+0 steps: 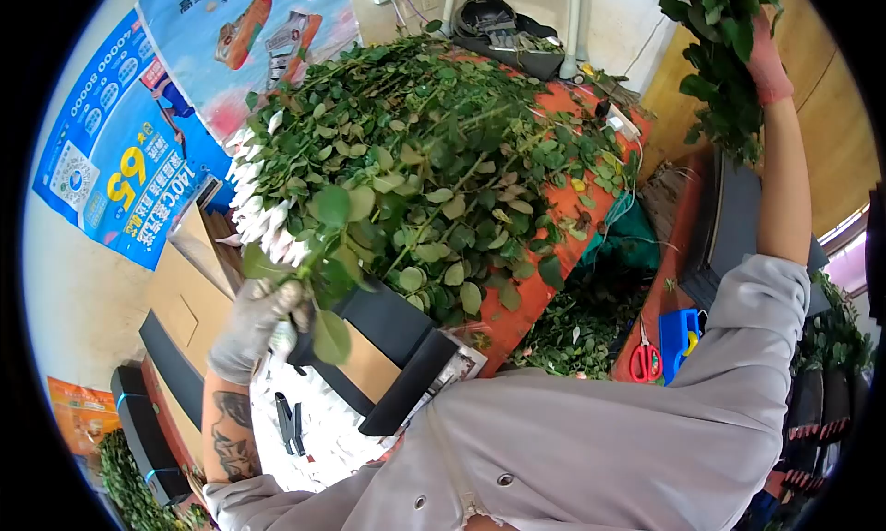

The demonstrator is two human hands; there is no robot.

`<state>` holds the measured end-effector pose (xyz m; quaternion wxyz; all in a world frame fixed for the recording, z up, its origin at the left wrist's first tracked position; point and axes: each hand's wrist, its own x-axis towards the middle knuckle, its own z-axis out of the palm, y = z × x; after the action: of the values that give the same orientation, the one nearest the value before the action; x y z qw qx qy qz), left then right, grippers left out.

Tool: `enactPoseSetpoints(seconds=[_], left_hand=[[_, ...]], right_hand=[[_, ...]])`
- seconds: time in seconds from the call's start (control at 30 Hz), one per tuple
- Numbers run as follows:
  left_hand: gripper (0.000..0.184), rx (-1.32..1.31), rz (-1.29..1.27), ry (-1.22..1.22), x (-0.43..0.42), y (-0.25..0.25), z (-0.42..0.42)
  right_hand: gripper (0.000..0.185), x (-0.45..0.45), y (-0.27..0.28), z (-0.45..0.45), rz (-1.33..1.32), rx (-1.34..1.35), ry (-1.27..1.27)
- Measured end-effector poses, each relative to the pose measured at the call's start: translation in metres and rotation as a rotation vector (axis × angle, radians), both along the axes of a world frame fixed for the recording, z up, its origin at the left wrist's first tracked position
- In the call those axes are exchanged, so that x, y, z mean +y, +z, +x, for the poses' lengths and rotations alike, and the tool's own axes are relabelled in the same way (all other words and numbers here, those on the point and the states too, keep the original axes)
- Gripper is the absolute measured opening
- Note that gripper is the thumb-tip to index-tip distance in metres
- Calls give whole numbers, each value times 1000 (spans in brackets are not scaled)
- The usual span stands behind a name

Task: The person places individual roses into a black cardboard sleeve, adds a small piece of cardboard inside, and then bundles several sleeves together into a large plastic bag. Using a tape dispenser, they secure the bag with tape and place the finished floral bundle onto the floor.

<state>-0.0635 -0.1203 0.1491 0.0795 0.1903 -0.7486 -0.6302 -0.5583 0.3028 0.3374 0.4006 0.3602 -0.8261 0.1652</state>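
Observation:
My left hand, in a pale work glove, is closed on a leafy rose stem. A bud in a white sleeve shows just under its fingers. Beside this hand lies an open black and brown cardboard wrapper. My right hand, in a pinkish glove, is raised at the upper right with dense leafy stems against it. Its fingers are mostly hidden by leaves and the frame edge. Between the arms spreads a large heap of leafy rose stems, with white-sleeved heads along its left side.
A black stapler lies on white paper near my left forearm. Red-handled scissors and a blue tape dispenser lie at the right. The heap rests on an orange-red table. Flat cardboard stands left.

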Motion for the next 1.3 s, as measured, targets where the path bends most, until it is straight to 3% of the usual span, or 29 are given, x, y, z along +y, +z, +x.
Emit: enactPoseSetpoints(seconds=[0.17, 0.27, 0.3, 0.37, 0.4, 0.43, 0.47, 0.53, 0.6, 0.7, 0.77, 0.87, 0.9, 0.93, 1.0, 1.03, 1.1, 1.17, 1.2, 1.23, 1.3], left_hand=[[34, 62, -106, 14, -56, 48, 3], [32, 22, -921, -74, -101, 54, -29], [37, -79, -823, -85, -109, 52, -40], [49, -288, -641, -87, -123, 47, -60], [56, -110, -1106, -37, -171, 4, -64], [64, -159, -907, 59, -163, 0, -61], [66, -234, -849, 111, -141, 14, -49], [60, 68, -610, 197, -130, 1, -15], [49, 252, -589, 304, -123, -13, 17], [40, 399, -506, 555, -57, -17, 76], [41, 462, -438, 671, -18, -27, 105], [36, 402, -343, 680, 39, -64, 119], [36, 220, -669, 574, 53, -66, 117], [40, 167, -651, 462, 66, -78, 109], [54, -31, -790, 420, 85, -128, 89], [54, -47, -772, 455, 87, -133, 89], [60, -57, -630, 532, 87, -142, 88], [61, -116, -726, 539, 89, -143, 87], [61, -234, -802, 569, 89, -141, 86], [61, -351, -883, 591, 88, -135, 84], [50, -287, -952, 597, 93, -123, 85]], right_hand=[[42, -3, -4, 11, 22, 20, -8], [42, -26, -10, 28, 86, 32, 61], [42, -41, -10, 39, 127, -5, 149], [46, -89, -16, 68, 177, -356, 617], [49, -115, -22, 85, 159, -684, 915], [53, -142, -27, 102, 155, -1006, 1119], [55, -173, -34, 121, 436, -798, 1152], [58, -228, -47, 167, 944, -328, 1147], [60, -278, -67, 222, 1379, -247, 931], [54, -323, -103, 310, 1715, -488, 645], [45, -364, -169, 310, 2052, -741, 877], [39, -405, -289, 292, 2372, -825, 1415], [41, -408, -299, 295, 2331, -865, 1390], [42, -411, -308, 298, 2288, -905, 1367], [52, -380, -273, 330, 1901, -1135, 739], [64, -371, -255, 340, 1819, -720, 830], [67, -344, -268, 318, 1273, -338, 1047], [66, -334, -241, 315, 1054, -427, 1052], [57, -326, -237, 312, 960, -212, 1024], [57, -324, -238, 311, 957, -233, 1024], [48, -319, -246, 313, 855, -209, 1300]])
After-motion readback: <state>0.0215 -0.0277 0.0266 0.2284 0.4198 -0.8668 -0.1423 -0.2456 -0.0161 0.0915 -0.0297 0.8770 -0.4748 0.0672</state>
